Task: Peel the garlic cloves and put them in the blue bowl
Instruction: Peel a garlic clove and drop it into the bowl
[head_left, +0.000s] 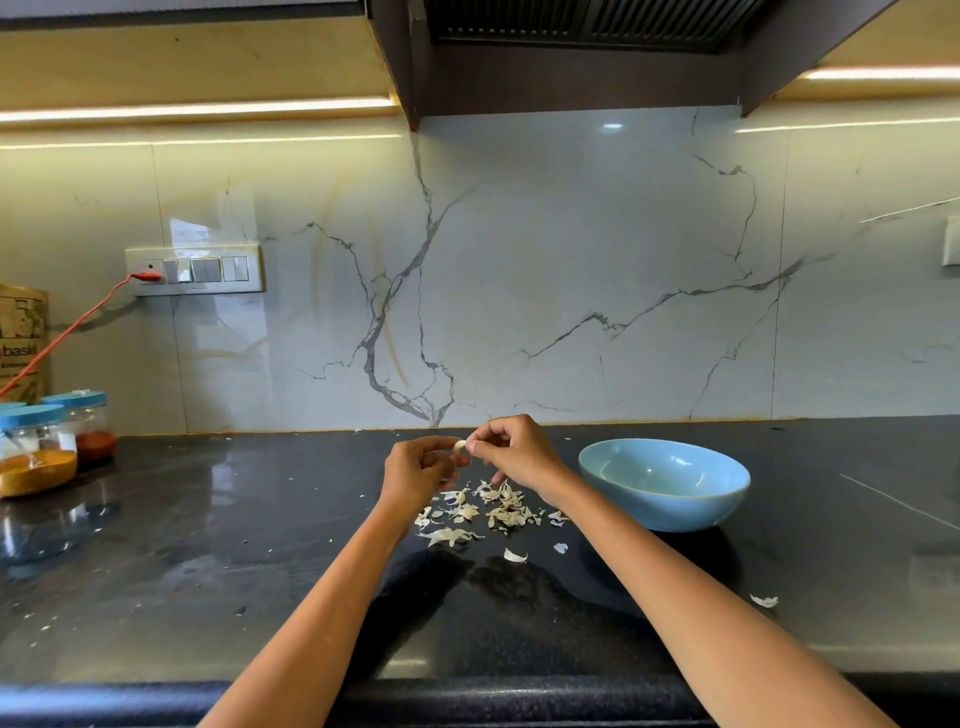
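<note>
You are pinching a single garlic clove (460, 446) between the fingertips of both hands, a little right of frame centre and raised above the tabletop (208, 545). Your left hand (420, 470) is closing its grip on the clove from the left side, thumb and forefinger curled round it, while your right hand (514, 451) is nipping at the clove's right end with thumb and forefinger, its other fingers hanging loose below; neither grip is holding anything else that I can make out. The clove is showing pale and looks largely bare, though it is too small here to say whether any skin is clinging to it, and its long axis seems to be running roughly left to right between the two grips. Directly beneath your hands a scatter of papery peels (488, 512) is lying on the dark tabletop, with a few stray flakes further toward the lower right. The blue bowl (665, 514) is sitting on the tabletop to the right of the clove and slightly lower in the frame, just beside your right wrist, and its visible inside appears empty. So the bowl is lying on the right-hand side, and your right hand is clearly the nearer one; I judge that the drop is best made by taking the clove fully into the right grip and carrying it rightward over the rim. Far off at the left edge, the spice jars (52, 447) are standing well apart from all this.
</note>
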